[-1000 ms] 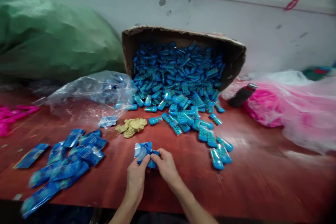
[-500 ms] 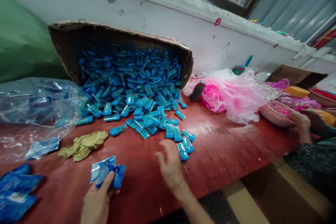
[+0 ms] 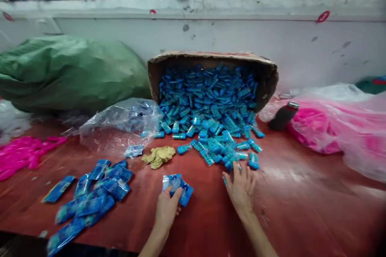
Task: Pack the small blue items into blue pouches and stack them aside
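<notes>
Your left hand is pinching overlapping blue printed packets between thumb and fingers, over the red tabletop. Your right hand is lying palm down, fingers spread, at the near right edge of the clear, blue-ended containers. A bit of blue is showing by its thumb; your hand is hiding the rest, so can't tell if you're grasping one. The containers are filling a cardboard box lying on its side and spreading out of its mouth. Crumpled yellow cloth is sitting beyond your left hand; a heap of blue pouches is lying left of it.
</notes>
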### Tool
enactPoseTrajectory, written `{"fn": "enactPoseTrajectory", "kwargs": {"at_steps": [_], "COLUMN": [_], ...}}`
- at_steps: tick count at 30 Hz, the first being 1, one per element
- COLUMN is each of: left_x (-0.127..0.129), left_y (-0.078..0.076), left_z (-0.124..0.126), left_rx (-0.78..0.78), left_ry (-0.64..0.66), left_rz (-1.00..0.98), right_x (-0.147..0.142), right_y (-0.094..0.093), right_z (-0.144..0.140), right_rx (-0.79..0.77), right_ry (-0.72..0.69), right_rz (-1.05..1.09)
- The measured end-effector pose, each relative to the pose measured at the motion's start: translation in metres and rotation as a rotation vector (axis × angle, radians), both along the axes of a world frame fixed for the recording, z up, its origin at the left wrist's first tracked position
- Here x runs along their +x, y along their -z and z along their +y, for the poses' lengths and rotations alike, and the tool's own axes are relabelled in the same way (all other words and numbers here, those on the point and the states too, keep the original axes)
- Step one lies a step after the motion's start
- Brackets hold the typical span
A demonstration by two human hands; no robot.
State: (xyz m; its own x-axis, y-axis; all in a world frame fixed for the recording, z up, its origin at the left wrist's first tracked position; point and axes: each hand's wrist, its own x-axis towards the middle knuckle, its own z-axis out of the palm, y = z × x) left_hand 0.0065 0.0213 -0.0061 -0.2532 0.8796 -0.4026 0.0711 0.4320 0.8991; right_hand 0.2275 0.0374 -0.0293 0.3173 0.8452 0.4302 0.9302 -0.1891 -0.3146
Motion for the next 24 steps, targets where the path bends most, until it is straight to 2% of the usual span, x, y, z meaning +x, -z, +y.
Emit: {"fn": "enactPoseTrajectory", "kwargs": {"at_steps": [2,5,6,9,12,14,17,20,24], "left_x": [-0.006,-0.014,-0.016,-0.021,-0.024,-0.024,-0.023,-0.019,-0.013], "left_y": [0.000,0.000,0.000,-0.001,-0.001,-0.001,-0.001,0.001,0.005], "left_z": [0.002,-0.002,-0.005,-0.014,-0.021,-0.022,-0.022,-0.018,-0.014], "left_rx": [-0.012,-0.070,-0.083,-0.092,-0.134,-0.141,-0.121,-0.103,-0.057], "left_ry": [-0.051,-0.111,-0.129,-0.177,-0.217,-0.243,-0.272,-0.302,-0.335], "left_rz": [-0.039,-0.310,-0.392,-0.508,-0.572,-0.604,-0.630,-0.655,-0.604], "right_x": [-0.024,-0.075,-0.094,-0.147,-0.180,-0.187,-0.176,-0.150,-0.119], "right_y": [-0.021,-0.050,-0.056,-0.059,-0.045,-0.034,-0.027,-0.034,-0.042], "right_z": [0.004,0.024,0.034,0.070,0.095,0.099,0.093,0.074,0.033], "right_rx": [0.029,-0.019,-0.060,-0.197,-0.238,-0.266,-0.307,-0.323,-0.365], "right_ry": [-0.110,-0.501,-0.586,-0.728,-0.790,-0.825,-0.870,-0.869,-0.808], "right_rz": [-0.003,0.094,0.117,0.173,0.211,0.250,0.340,0.471,0.682]}}
